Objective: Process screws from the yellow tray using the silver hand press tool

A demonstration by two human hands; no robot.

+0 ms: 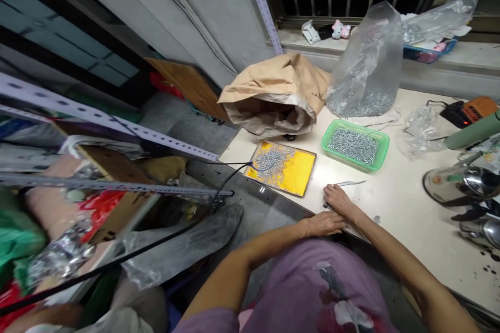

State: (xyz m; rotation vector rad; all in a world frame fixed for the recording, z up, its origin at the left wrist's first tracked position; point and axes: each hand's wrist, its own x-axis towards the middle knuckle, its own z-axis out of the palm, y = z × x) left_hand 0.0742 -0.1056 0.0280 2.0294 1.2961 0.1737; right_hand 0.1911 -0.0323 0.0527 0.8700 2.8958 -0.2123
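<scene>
My right hand (339,200) rests at the front edge of the white table with its fingers curled down. A small dark object shows partly beneath them, too hidden to name. Thin metal tweezers (353,183) lie right beside its knuckles; I cannot tell whether the hand touches them. My left hand (323,223) lies flat at the table edge, fingers stretched toward my right wrist and holding nothing visible. Beyond the hands, a yellow tray (302,173) carries a heap of small silver metal pieces (273,161). A green plastic basket (377,158) is filled with similar screw-like pieces (353,145).
Behind stand an open brown paper sack (281,80) and a clear bag (365,62) of metal pieces. Metal kettles (449,182) and a green bottle (474,130) are at right. Black cables (230,163) cross from the left. Another person's knee (140,302) is at lower left.
</scene>
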